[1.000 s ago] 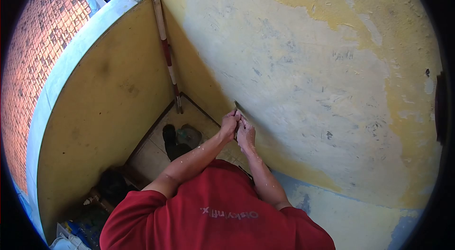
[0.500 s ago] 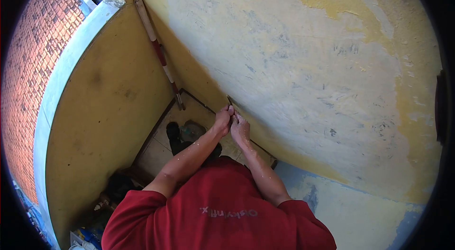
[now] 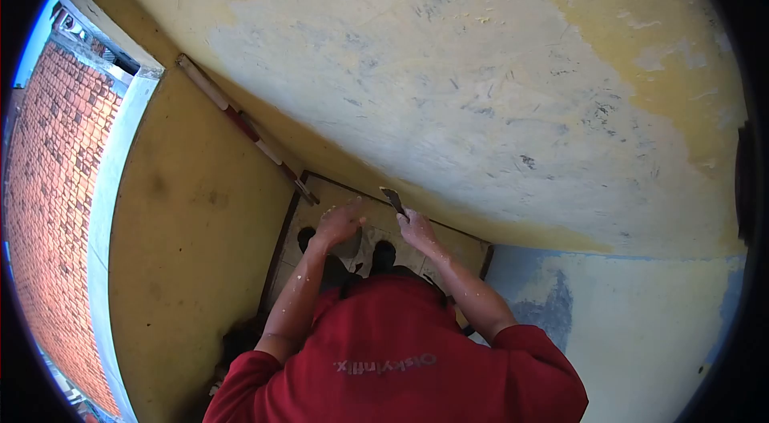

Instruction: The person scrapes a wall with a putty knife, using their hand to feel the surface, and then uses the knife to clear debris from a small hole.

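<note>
My right hand (image 3: 416, 231) is closed around the handle of a putty knife (image 3: 392, 199); its dark blade points up and left, with pale material along the tip. My left hand (image 3: 340, 224) is to the left, apart from the knife, with a finger stretched out and the thumb spread. Pale specks dot both hands and forearms. Beyond the knife rises a yellow wall (image 3: 448, 94) with a large whitish, scuffed patch and peeling paint round it. Partly hidden beneath my left hand is a greyish object (image 3: 349, 246) I cannot make out.
A red-and-white pole (image 3: 248, 130) leans in the corner to the left. A low yellow wall (image 3: 192, 223) with a pale ledge (image 3: 100, 247) borders that side; tiled roofs (image 3: 68, 151) lie beyond. My dark shoes (image 3: 384, 253) stand on floor tiles. A blue-and-white wall (image 3: 625, 319) is at right.
My hands, together at the putty knife before, are now apart. My left hand has let go and moved left; the knife remains in my right hand. The view has shifted.
</note>
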The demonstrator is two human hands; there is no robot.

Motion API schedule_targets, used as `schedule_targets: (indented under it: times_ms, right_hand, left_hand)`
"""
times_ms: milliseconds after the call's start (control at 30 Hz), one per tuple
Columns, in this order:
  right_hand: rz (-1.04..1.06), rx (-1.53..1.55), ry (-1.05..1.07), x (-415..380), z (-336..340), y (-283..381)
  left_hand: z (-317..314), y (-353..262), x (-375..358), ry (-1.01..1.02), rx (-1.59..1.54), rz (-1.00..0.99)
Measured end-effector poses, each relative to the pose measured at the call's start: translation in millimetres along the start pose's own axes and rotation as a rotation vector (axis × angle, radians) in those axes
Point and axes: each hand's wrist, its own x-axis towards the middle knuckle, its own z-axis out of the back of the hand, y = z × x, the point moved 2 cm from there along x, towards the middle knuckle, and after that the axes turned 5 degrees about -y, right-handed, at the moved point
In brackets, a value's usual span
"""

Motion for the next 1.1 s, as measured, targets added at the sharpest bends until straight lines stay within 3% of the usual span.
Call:
schedule_targets:
  times_ms: [67,100,133,167,233,267,333,367,433,667,733,900,1100]
  right_hand:
    - [0.146,-0.074,-0.074,-26,6,-33]
    - [0.140,-0.062,-0.073,-41,12,-36]
    - [-0.152,0.106,0.057,-56,21,-34]
    - [-0.434,0.270,0.186,-67,27,-28]
    - [-0.441,0.425,0.142,-90,32,-17]
    - [-0.466,0.573,0.108,-102,30,-12]
    - [-0.463,0.618,0.097,-120,26,-2]
    - [-0.469,0.658,0.093,-128,23,2]
    - [-0.479,0.679,0.089,-144,12,10]
    - [-0.482,0.794,0.073,-183,3,68]
    - [-0.403,0.826,-0.010,-186,8,84]
    - [-0.284,0.754,-0.028,-184,14,108]
    - [-0.179,0.739,-0.069,-141,32,116]
  left_hand:
    - [-9,22,-27,0.029,0.036,-0.008]
    - [-16,34,-40,0.062,-0.252,0.083]
    - [-21,42,-53,0.087,-0.540,0.172]
    - [-25,47,-66,0.079,-0.529,0.166]
    - [-19,49,-83,0.046,0.086,0.066]
    - [-13,47,-86,0.036,0.095,0.057]
    - [2,14,-99,0.190,-0.318,0.238]
    - [3,7,-98,0.189,-0.314,0.224]
    - [5,-6,-102,0.109,-0.230,0.000]
    - [-10,-43,-129,-0.063,-0.423,-0.264]
    - [-17,-58,-139,-0.146,-0.463,-0.475]
    - [-34,-75,-150,-0.186,-0.446,-0.536]
    - [-33,-96,-110,-0.235,-0.811,-0.520]
